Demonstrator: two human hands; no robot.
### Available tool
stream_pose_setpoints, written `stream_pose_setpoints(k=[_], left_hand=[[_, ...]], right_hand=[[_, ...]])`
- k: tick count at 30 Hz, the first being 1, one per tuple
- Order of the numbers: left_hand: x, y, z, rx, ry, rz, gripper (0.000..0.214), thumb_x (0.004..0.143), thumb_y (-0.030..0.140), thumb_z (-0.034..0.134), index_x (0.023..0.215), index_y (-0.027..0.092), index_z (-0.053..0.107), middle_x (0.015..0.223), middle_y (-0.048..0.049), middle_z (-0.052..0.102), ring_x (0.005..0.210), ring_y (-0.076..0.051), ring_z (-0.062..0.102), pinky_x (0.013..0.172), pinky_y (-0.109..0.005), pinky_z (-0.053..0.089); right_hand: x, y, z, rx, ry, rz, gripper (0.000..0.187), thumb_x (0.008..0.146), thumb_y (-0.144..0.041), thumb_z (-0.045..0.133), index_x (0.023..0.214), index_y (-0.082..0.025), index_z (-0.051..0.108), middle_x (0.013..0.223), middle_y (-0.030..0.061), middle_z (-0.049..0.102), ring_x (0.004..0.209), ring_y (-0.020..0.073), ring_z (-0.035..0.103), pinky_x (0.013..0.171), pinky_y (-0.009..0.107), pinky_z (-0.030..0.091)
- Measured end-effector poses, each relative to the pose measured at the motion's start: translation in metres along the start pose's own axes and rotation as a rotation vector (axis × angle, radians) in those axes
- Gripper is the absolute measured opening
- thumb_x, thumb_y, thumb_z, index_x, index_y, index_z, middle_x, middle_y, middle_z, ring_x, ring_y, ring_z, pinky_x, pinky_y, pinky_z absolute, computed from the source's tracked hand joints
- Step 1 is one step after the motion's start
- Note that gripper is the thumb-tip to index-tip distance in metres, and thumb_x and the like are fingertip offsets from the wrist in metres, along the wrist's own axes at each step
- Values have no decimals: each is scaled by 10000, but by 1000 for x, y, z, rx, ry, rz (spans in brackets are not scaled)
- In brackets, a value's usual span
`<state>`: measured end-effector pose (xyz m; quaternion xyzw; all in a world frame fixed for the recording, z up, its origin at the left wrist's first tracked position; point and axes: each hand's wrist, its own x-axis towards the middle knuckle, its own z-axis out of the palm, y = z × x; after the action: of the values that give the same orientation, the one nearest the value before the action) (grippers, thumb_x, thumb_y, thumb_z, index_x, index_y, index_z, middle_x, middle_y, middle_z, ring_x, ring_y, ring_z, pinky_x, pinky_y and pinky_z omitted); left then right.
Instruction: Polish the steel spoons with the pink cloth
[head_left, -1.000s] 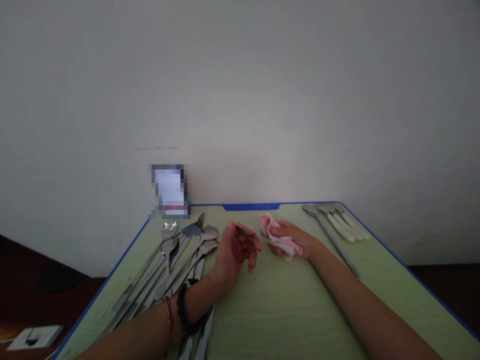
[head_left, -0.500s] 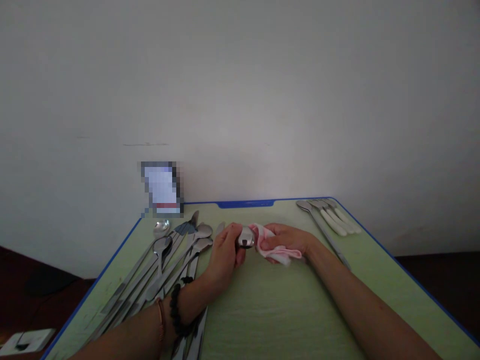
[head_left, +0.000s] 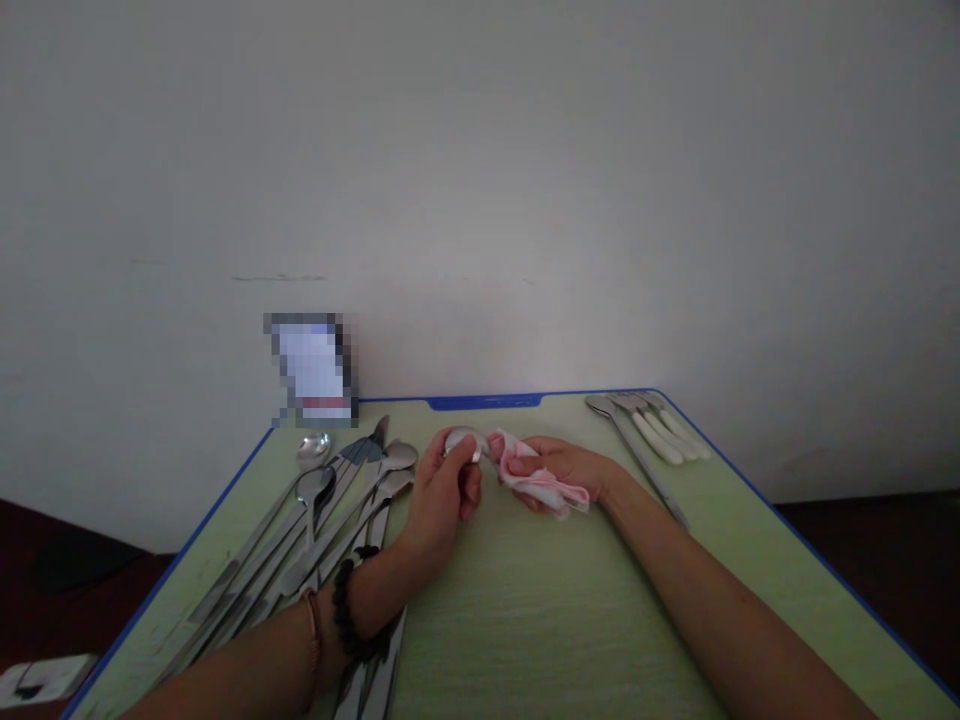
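My left hand [head_left: 442, 490] is closed round a metal spoon [head_left: 461, 441], whose bowl sticks out above my fingers. My right hand [head_left: 566, 470] grips a crumpled pink cloth [head_left: 529, 470] that touches the spoon's right side. Both hands rest on the pale green table [head_left: 540, 610] near its far middle. A dark bead bracelet and a thin bangle sit on my left wrist.
Several long metal spoons and knives [head_left: 330, 510] lie in a heap at the left, partly under my left forearm. Spoons with white handles [head_left: 652, 430] lie at the far right corner. A blurred small box [head_left: 311, 370] stands at the back left. The wall rises behind.
My left hand turned over and closed on the spoon, lifting its bowl upward. The right hand brought the pink cloth leftward against the spoon.
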<state>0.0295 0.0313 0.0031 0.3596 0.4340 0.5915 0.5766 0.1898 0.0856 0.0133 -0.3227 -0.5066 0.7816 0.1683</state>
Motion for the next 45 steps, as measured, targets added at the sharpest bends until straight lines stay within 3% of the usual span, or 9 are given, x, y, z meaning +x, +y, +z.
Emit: stream_pose_setpoints(k=[5, 8, 10, 19, 24, 31, 37, 40, 45], left_hand=[[1, 4, -2, -116, -13, 44, 276, 783, 442, 580, 902, 223, 462, 431, 124, 431, 318, -47, 318, 350, -145, 218], [0, 4, -5, -86, -131, 80, 520, 749, 389, 649, 1188, 233, 418, 470, 129, 449, 352, -55, 367, 382, -156, 259], [-1, 3, -5, -30, -214, 112, 625, 715, 340, 707, 1244, 214, 398, 517, 119, 470, 385, -54, 395, 397, -164, 289], [-2, 1, 2, 67, -167, 157, 328, 724, 375, 702, 880, 193, 479, 572, 88, 511, 399, -44, 396, 368, -160, 292], [3, -1, 0, -48, -68, 112, 283, 737, 333, 670, 877, 215, 454, 446, 124, 441, 367, -54, 374, 376, -156, 283], [10, 4, -2, -207, 75, 58, 348, 665, 248, 654, 959, 233, 468, 565, 117, 484, 379, -47, 423, 378, -157, 287], [8, 2, -3, -139, 7, 75, 392, 710, 292, 630, 1067, 209, 492, 559, 103, 487, 384, -64, 422, 380, -174, 292], [8, -1, -5, 37, -86, 104, 305, 795, 419, 574, 965, 167, 546, 479, 90, 454, 392, -79, 407, 394, -186, 296], [7, -6, -10, 321, -175, 203, 386, 840, 514, 513, 745, 148, 589, 484, 63, 437, 430, -73, 374, 427, -193, 287]], right_hand=[[-1, 1, -2, 20, -5, 15, 248, 695, -372, 675, 694, -152, 561, 504, -29, 553, 398, 72, 441, 393, 194, 279], [-1, 3, -3, 71, -1, -10, 276, 665, -377, 702, 735, -150, 562, 513, -38, 551, 393, 68, 446, 394, 191, 279], [-1, 4, -4, 86, -3, -11, 318, 630, -401, 722, 737, -150, 557, 500, -38, 551, 378, 72, 444, 386, 193, 285], [-2, 2, -3, 42, -39, 18, 353, 603, -461, 726, 687, -152, 577, 467, -41, 540, 369, 67, 422, 368, 184, 293], [1, 5, -4, 127, -8, 0, 334, 578, -390, 771, 741, -159, 593, 576, -32, 598, 410, 70, 478, 402, 187, 357], [0, 6, -4, 121, 15, -8, 339, 573, -389, 774, 748, -156, 601, 623, -18, 617, 430, 76, 494, 395, 190, 354], [2, 7, -7, 71, -21, 6, 337, 598, -390, 771, 705, -143, 568, 544, -45, 565, 429, 65, 480, 415, 184, 362], [3, 8, -9, 55, -26, 7, 347, 613, -404, 764, 713, -141, 561, 553, -40, 578, 441, 67, 497, 420, 183, 356], [4, 10, -12, 41, -42, 21, 358, 621, -436, 751, 719, -145, 566, 548, -45, 576, 430, 66, 484, 426, 192, 354]])
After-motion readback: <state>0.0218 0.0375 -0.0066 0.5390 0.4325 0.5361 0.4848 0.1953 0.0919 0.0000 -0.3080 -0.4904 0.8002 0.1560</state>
